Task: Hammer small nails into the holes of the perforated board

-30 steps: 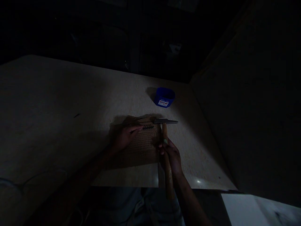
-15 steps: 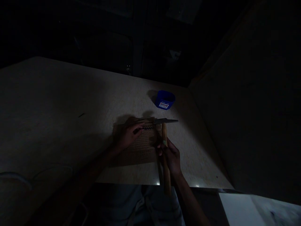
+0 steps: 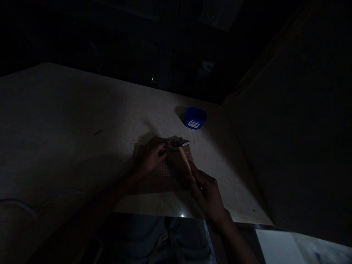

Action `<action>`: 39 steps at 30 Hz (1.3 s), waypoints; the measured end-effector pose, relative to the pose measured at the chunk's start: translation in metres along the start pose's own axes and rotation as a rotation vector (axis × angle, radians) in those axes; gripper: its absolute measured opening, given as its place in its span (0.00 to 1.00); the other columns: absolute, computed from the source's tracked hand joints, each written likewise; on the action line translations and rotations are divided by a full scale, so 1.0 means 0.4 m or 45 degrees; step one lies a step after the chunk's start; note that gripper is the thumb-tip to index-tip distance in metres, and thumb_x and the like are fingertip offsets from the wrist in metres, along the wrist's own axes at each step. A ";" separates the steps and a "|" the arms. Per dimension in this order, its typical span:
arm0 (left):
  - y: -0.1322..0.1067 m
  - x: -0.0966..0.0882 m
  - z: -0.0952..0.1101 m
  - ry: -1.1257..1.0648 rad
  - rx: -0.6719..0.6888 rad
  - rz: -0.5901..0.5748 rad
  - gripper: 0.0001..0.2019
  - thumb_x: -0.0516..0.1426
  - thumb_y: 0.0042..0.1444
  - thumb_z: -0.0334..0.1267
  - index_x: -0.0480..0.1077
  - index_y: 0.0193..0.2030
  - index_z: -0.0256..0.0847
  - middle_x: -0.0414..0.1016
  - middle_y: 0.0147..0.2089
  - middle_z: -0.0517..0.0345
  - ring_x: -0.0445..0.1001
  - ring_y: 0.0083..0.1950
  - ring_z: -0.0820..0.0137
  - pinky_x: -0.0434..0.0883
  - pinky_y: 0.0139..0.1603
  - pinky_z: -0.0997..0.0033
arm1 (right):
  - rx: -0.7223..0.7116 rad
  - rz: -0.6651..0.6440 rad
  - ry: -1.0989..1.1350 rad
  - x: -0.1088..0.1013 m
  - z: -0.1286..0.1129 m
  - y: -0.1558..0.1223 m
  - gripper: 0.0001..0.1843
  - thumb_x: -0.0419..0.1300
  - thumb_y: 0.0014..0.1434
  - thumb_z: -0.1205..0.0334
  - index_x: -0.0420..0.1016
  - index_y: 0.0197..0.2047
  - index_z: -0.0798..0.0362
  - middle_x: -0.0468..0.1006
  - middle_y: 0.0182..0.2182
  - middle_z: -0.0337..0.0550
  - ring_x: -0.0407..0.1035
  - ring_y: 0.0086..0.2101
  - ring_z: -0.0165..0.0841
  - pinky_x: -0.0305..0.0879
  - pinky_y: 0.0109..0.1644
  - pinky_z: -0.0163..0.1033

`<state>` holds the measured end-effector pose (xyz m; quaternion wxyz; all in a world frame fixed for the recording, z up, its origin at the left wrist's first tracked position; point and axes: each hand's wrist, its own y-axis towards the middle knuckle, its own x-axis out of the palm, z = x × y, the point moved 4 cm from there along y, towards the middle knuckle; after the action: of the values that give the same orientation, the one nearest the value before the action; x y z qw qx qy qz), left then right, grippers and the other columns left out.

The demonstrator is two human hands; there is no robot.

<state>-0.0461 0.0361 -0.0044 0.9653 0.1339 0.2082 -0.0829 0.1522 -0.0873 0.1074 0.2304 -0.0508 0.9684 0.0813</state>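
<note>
My right hand (image 3: 207, 189) is wrapped round the wooden handle of a hammer (image 3: 184, 157). Its dark metal head (image 3: 180, 142) hovers over or touches the far part of a brown board (image 3: 163, 181) dotted with rows of small holes; I cannot tell which. Close to the hammer head, my left hand (image 3: 154, 156) rests on the board with its fingers pinched. What they hold, if anything, is too dark to see. A row of small dark pieces (image 3: 173, 150) runs along the board beside those fingertips, partly hidden by the hammer.
A blue plastic tub (image 3: 195, 118) with a white label stands behind the board on the pale table (image 3: 118, 110). One thin dark piece (image 3: 97, 132) lies to the left. A cable (image 3: 19, 203) runs at the lower left. A dark wall rises at right.
The hammer has swung left, its head now near my left fingertips and its handle slanting. My right hand has shifted its hold and sits lower right. My left hand stays nearly in place.
</note>
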 end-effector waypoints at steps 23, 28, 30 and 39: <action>0.027 0.001 0.050 -0.105 -0.022 -0.115 0.08 0.61 0.57 0.31 0.73 0.44 0.41 0.82 0.45 0.53 0.83 0.46 0.63 0.81 0.47 0.62 | 0.089 -0.091 -0.033 0.009 0.041 0.019 0.19 0.56 0.67 0.54 0.83 0.49 0.55 0.80 0.32 0.43 0.73 0.31 0.38 0.66 0.35 0.37; 0.028 -0.001 0.035 -0.048 -0.009 -0.091 0.08 0.62 0.57 0.31 0.75 0.43 0.41 0.81 0.44 0.53 0.83 0.45 0.64 0.81 0.45 0.64 | 0.109 -0.105 -0.036 0.020 0.044 0.030 0.17 0.57 0.65 0.55 0.84 0.38 0.56 0.79 0.28 0.42 0.71 0.28 0.36 0.64 0.32 0.36; 0.028 -0.001 0.032 -0.055 -0.008 -0.075 0.08 0.62 0.56 0.31 0.75 0.44 0.41 0.81 0.44 0.54 0.83 0.45 0.64 0.81 0.45 0.65 | 0.069 -0.060 -0.037 0.017 0.041 0.033 0.17 0.57 0.65 0.54 0.84 0.40 0.56 0.79 0.28 0.42 0.70 0.27 0.36 0.64 0.32 0.37; 0.030 -0.006 0.042 -0.088 -0.049 -0.090 0.07 0.61 0.57 0.32 0.75 0.43 0.41 0.83 0.42 0.54 0.83 0.44 0.64 0.81 0.46 0.64 | 0.099 -0.051 0.068 0.003 0.032 0.035 0.18 0.58 0.64 0.54 0.84 0.48 0.55 0.79 0.29 0.41 0.73 0.30 0.38 0.67 0.34 0.38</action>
<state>-0.0392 0.0430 0.0142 0.9708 0.1051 0.1807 -0.1176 0.1549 -0.0713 0.0973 0.2079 -0.0632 0.9754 0.0377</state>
